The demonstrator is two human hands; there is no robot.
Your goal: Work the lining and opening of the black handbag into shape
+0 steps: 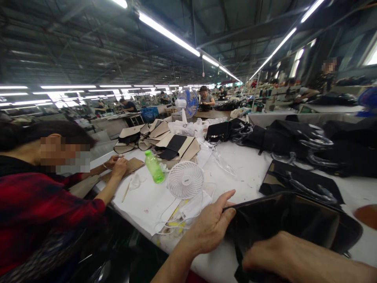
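A black bag (297,216) lies tilted at the table's front right, its shiny dark inside facing up. My left hand (210,226) grips the bag's left corner, thumb over the rim and index finger stretched out along the far side. Across the near side of the bag reaches my right hand (273,251), fingers curled down against the black material. Its fingertips are slightly blurred, and the bag partly hides them. Just behind the bag rests another black bag (300,182) with plastic-wrapped handles. A white fan (185,179) stands left of my left hand.
Left of me, a co-worker in a red plaid sleeve (50,216) handles a brown piece (134,166). A green bottle (154,167) stands beside the fan. Beige and black pieces (176,145) are piled behind it. More black bags (282,135) cover the table's far right.
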